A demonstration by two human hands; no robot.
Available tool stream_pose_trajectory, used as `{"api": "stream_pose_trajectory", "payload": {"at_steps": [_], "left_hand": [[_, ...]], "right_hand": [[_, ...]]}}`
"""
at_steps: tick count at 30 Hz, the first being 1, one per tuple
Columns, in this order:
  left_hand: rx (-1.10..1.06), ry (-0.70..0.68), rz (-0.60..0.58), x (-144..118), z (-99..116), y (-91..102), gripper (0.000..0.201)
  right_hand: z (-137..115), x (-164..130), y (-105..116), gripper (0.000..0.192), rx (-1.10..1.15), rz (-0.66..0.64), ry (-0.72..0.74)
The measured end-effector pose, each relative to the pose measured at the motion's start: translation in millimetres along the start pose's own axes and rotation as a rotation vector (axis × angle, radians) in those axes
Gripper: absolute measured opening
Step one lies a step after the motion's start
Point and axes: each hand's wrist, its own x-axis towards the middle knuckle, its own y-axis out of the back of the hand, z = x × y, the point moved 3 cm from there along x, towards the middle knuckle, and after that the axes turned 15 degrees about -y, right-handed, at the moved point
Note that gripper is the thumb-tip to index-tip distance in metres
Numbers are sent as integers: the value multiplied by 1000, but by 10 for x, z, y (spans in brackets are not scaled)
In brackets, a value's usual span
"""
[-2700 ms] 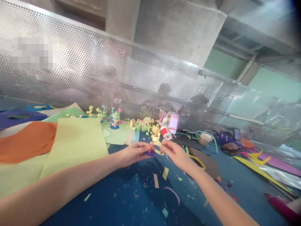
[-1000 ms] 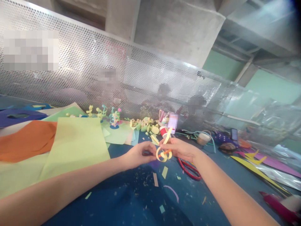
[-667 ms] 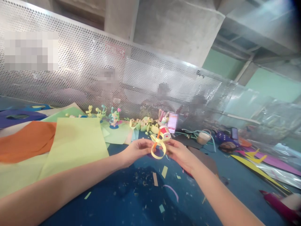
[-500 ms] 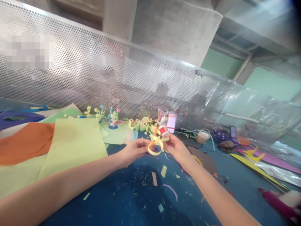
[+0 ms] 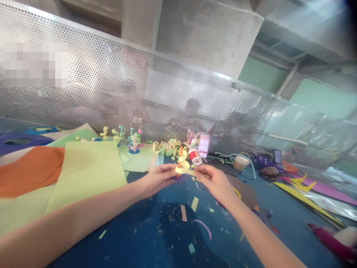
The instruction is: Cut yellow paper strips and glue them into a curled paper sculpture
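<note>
A blue desk littered with paper scraps lies under your hands. Your left hand and right hand both pinch a yellow paper strip held just above the desk — an orange piece seems stuck in it. Beyond stands a glue pot; at left, a pale green sheet.

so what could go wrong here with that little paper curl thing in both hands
1. The yellow paper strip is pinched between the left hand and the right hand; pulling them apart could tear or flatten its curl.
2. The orange stick standing up through the strip looks loosely seated and might slip out.
3. If dropped, the piece could get lost among the paper scraps on the blue table below.
</note>
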Motion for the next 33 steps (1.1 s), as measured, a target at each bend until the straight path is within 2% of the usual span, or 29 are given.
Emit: {"api": "stream_pose_trajectory", "payload": {"at_steps": [3,7,11,15,22,30,33], "left_hand": [[-3,-2,37,10,8,25,19],[-24,-6,57,18,3,25,16],[-19,18,31,9,-9,7,17],[5,39,-8,0,-27,6,21],[9,8,-6,10,-17,32,23],[22,9,4,20,-8,28,19],[-2,20,30,34,11,33,18]], "right_hand": [[7,-70,85,20,-56,24,-27],[-13,-132,130,22,-85,-23,5],[-131,-135,67,29,-51,-69,84],[-229,-95,-66,27,-84,-124,47],[-262,-110,-98,14,-135,-37,91],[-242,-128,-92,19,-131,-41,93],[-232,-228,54,26,-224,68,114]]}}
